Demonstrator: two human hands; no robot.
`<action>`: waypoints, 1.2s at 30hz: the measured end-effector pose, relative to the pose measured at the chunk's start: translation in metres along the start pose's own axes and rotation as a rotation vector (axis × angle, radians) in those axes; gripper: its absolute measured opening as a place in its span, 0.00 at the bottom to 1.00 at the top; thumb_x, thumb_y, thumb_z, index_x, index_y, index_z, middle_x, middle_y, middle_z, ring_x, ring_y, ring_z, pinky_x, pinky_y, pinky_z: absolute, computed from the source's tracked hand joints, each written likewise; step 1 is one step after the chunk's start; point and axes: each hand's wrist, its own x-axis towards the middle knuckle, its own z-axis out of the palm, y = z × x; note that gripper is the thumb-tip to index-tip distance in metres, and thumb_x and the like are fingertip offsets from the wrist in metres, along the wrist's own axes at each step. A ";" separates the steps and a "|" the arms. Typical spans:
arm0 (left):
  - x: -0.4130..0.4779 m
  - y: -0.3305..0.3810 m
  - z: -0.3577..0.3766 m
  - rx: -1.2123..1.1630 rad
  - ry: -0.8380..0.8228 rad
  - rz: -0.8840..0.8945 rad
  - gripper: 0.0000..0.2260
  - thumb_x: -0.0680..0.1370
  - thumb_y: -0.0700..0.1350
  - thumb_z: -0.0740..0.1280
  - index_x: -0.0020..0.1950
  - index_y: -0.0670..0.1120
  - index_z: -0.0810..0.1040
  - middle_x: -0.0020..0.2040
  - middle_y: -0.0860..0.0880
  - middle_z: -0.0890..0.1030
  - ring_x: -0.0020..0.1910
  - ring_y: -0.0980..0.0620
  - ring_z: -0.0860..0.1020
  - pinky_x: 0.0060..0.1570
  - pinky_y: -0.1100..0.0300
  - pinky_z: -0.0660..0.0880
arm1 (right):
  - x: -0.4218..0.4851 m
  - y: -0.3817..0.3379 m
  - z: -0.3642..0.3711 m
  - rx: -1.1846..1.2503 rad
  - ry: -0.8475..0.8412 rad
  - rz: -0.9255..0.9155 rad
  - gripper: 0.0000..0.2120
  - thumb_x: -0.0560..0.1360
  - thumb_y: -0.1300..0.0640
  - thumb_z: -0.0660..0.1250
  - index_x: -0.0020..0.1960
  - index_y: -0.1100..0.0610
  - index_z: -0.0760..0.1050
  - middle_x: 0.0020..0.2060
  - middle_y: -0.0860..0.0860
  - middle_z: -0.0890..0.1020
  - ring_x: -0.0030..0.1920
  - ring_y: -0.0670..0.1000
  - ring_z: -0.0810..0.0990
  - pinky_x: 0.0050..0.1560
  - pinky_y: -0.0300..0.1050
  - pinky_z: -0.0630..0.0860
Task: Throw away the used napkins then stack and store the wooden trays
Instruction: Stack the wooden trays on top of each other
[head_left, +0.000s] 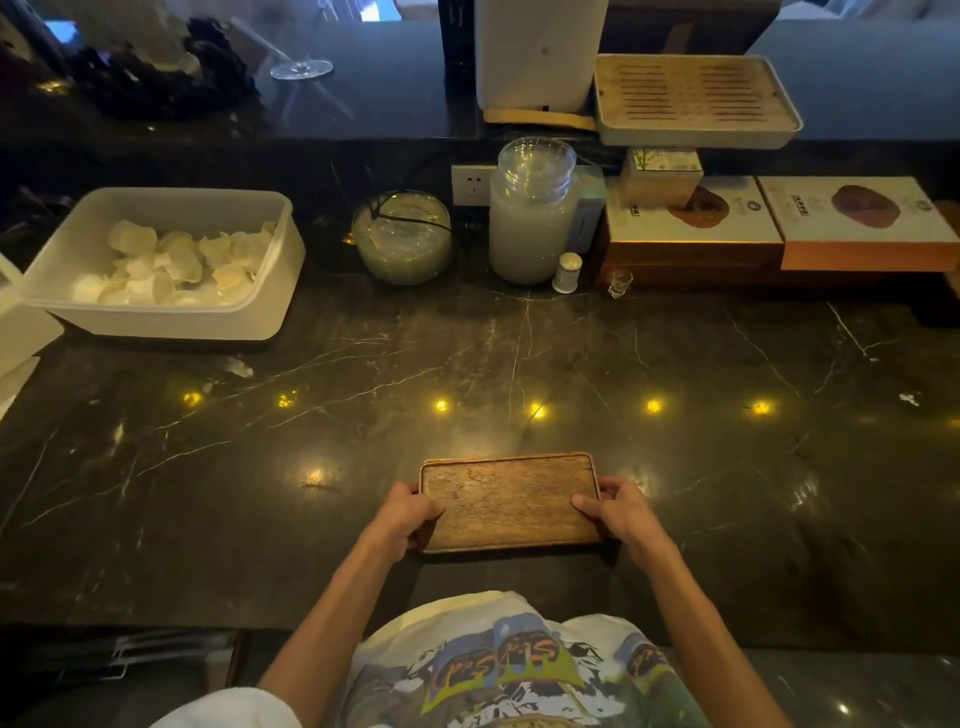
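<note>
A brown wooden tray (508, 500) with rounded corners sits near the front edge of the dark marble counter (519, 364). It looks like a stack, with a second rim showing at its edges. My left hand (406, 517) grips its left short side, thumb on top. My right hand (613, 509) grips its right short side the same way. The tray's surface is bare. No napkin lies on it.
A white plastic tub (249, 317) with pale crumpled pieces stands at the back left. Glass jars (530, 228), a small shaker (567, 273) and a shot glass (620, 283) line the back. Boxes (852, 223) and a slatted tea tray (696, 101) sit at the back right.
</note>
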 end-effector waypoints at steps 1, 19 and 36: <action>0.000 0.002 -0.001 -0.006 -0.012 -0.007 0.13 0.76 0.36 0.68 0.57 0.45 0.69 0.47 0.46 0.80 0.43 0.51 0.79 0.32 0.58 0.75 | 0.001 0.000 -0.003 0.015 -0.016 0.014 0.27 0.71 0.61 0.75 0.67 0.60 0.70 0.44 0.46 0.79 0.43 0.44 0.78 0.36 0.36 0.74; -0.009 0.002 0.027 0.414 -0.003 0.767 0.21 0.71 0.33 0.70 0.50 0.54 0.64 0.51 0.50 0.71 0.49 0.53 0.76 0.42 0.64 0.78 | -0.020 0.011 -0.055 -0.283 0.146 -0.494 0.25 0.70 0.68 0.73 0.58 0.48 0.67 0.55 0.48 0.72 0.55 0.48 0.75 0.56 0.44 0.76; -0.031 0.020 0.051 0.903 0.160 1.046 0.19 0.75 0.45 0.70 0.64 0.53 0.70 0.62 0.52 0.71 0.61 0.53 0.68 0.56 0.58 0.75 | -0.052 -0.020 -0.026 -0.944 0.375 -0.799 0.51 0.69 0.33 0.64 0.79 0.53 0.42 0.79 0.50 0.48 0.79 0.52 0.41 0.77 0.56 0.45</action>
